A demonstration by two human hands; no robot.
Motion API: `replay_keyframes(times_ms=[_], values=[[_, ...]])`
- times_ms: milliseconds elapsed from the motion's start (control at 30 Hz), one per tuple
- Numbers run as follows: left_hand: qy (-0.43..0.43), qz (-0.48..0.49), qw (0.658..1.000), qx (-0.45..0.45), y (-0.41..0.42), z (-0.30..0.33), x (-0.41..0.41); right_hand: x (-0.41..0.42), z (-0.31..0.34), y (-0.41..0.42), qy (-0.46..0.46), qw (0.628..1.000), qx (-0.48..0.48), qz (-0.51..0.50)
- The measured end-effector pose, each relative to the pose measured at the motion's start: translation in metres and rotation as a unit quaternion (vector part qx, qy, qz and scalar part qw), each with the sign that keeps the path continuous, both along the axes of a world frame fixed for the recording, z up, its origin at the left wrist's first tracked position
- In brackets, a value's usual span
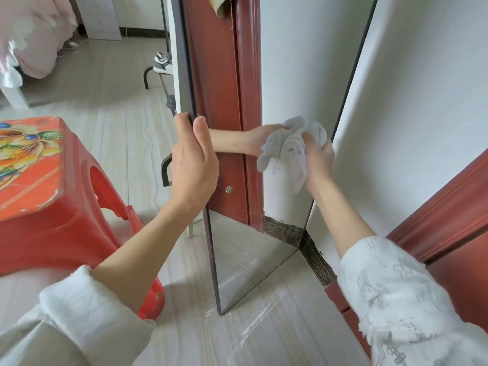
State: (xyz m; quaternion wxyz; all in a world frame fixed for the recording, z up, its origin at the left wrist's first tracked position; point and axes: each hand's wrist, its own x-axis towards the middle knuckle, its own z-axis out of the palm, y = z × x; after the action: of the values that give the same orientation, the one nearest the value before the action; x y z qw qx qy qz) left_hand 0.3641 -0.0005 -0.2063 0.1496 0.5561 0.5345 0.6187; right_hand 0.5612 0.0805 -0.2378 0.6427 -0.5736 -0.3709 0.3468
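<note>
Housework: we are gripping the edge of the tall black-framed mirror point(250, 260) with our left hand point(191, 165), our right hand point(318, 157) clutching a crumpled white cloth point(287, 146) against the glass; firm overlapping strokes should prevent streaks.

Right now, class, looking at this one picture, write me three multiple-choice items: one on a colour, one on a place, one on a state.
1. What colour is the body of the stool beside the mirror?
A. Blue
B. Red
C. Green

2. Where is the cloth?
A. On the floor
B. Over the stool
C. Against the mirror glass

3. What is the left grip doing?
A. Clasping the mirror's edge
B. Hanging free
C. Lifting a shoe

Answers:
1 B, its legs and seat rim are red.
2 C, the right grip holds it bunched on the glass.
3 A, its thumb and fingers wrap the dark frame.
</note>
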Motion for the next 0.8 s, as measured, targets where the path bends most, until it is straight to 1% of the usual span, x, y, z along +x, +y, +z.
replay_keyframes(times_ms=[133,233,333,467,533,633,733,800], values=[[0.023,0.014,0.999,0.021,0.005,-0.006,0.003,0.007,-0.071,-0.005,0.03,0.997,-0.066,-0.014],[0.018,0.021,0.999,0.033,0.009,-0.006,0.006,0.012,-0.105,-0.009,0.035,0.991,-0.125,-0.016],[0.014,0.026,0.999,0.034,0.009,-0.007,0.006,0.02,-0.12,-0.012,0.004,0.982,-0.188,-0.026],[0.018,0.027,0.999,0.033,0.007,-0.007,0.007,0.022,-0.114,-0.011,0.002,0.979,-0.2,-0.044],[0.016,0.029,0.999,0.029,0.006,-0.007,0.007,0.021,-0.097,-0.007,0.016,0.983,-0.176,-0.051],[0.008,0.037,0.999,0.024,0.007,-0.006,0.008,0.014,-0.05,0.003,0.019,0.995,-0.073,-0.064],[0.004,0.033,0.999,0.023,0.008,-0.006,0.008,-0.001,0.005,0.012,-0.009,0.996,0.053,-0.069],[0.003,0.033,0.999,0.031,0.008,-0.006,0.008,-0.008,0.023,0.016,-0.041,0.992,0.1,-0.068]])
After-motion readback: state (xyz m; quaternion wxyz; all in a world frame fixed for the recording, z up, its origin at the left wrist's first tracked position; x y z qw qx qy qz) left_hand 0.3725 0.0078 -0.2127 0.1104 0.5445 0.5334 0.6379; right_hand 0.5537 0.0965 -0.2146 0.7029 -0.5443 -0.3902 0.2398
